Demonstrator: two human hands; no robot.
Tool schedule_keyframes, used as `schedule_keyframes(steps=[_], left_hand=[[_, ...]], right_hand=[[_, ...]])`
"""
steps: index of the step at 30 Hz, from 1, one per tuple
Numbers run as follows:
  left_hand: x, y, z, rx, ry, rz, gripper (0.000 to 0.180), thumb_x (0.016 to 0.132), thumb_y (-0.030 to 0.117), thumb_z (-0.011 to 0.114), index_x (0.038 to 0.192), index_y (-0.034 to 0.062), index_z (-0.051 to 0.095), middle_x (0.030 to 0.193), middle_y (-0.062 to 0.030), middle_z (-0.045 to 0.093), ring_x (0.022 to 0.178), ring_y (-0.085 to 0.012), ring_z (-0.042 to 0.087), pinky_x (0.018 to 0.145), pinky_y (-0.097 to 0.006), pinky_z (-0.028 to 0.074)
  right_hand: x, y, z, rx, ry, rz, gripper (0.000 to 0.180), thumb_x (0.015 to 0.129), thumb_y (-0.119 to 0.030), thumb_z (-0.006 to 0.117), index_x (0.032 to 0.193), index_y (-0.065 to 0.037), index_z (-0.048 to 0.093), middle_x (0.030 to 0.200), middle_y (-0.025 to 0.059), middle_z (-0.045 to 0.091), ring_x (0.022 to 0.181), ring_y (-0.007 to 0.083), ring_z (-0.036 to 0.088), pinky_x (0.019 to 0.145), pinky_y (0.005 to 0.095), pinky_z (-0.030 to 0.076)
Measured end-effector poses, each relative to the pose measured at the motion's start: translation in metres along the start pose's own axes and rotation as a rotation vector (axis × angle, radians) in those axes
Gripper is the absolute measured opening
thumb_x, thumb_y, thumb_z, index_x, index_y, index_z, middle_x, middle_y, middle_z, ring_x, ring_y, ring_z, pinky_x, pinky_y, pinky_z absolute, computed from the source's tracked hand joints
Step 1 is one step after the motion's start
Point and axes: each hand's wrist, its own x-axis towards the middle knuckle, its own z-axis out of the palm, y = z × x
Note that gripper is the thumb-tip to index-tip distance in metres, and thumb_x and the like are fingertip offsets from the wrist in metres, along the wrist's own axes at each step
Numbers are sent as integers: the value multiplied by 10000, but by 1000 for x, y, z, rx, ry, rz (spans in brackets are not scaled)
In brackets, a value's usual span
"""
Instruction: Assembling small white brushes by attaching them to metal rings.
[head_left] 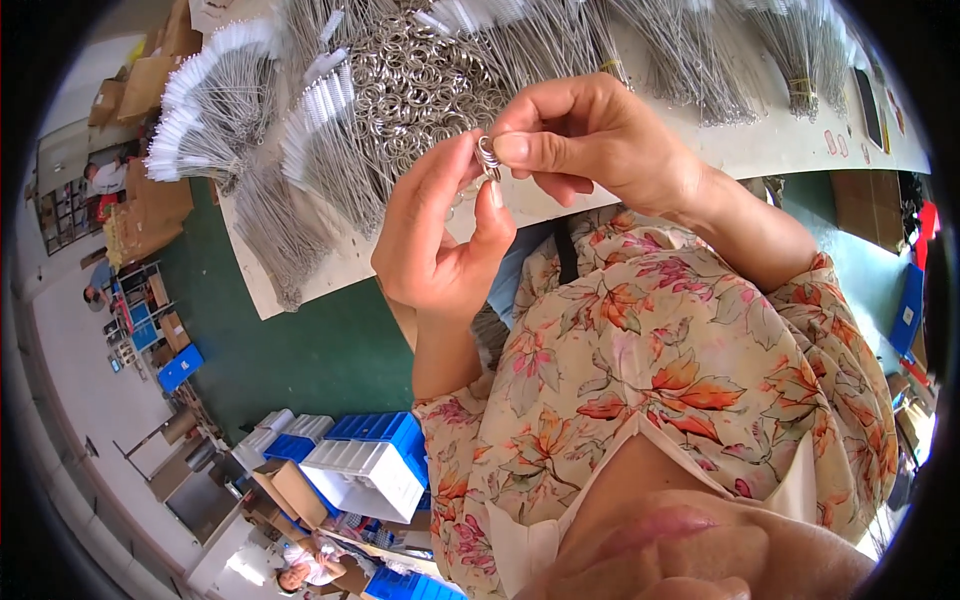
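Observation:
My left hand (430, 235) pinches a few small shiny metal rings (487, 155) between thumb and index finger, just above the table's near edge. From the other side, the thumb and fingertips of my right hand (600, 140) close on the same rings. How the rings are joined, if at all, is too small to tell. Beyond my hands lies a large heap of loose metal rings (420, 85). Left of the heap, bundles of thin wire brushes (220, 110) with white bristle ends fan out. More wire brushes (690, 65) lie along the table to the right.
The pale table (780, 150) runs across the top of the view. A dark flat object (868, 108) and small reddish loops (836, 144) lie at its right end. White and blue crates (365, 478) stand on the green floor (300, 365) at lower left. Other people appear far left.

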Motion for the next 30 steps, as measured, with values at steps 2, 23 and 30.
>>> schedule_keyframes(steps=[2,23,30], left_hand=[[-1,-1,0,6,2,-23,320,756,-72,612,1075,-81,584,997,-196,616,843,-226,647,723,-290,546],[6,-25,-21,-575,-189,-758,237,811,15,615,1036,-61,603,930,-134,643,805,-169,631,732,-286,547],[1,-110,-148,429,28,-781,162,844,79,602,992,29,644,830,-58,658,744,-104,624,672,-222,472]], right_hand=[[1,2,2,-34,2,-16,225,848,-263,648,886,-41,659,720,-20,578,528,39,476,468,185,357],[17,23,-12,-389,-93,46,133,861,-134,579,897,-17,631,729,51,610,609,102,564,515,246,439],[-11,106,-34,-1255,89,-398,106,757,-49,575,861,-60,595,802,96,573,704,246,590,596,329,465]])
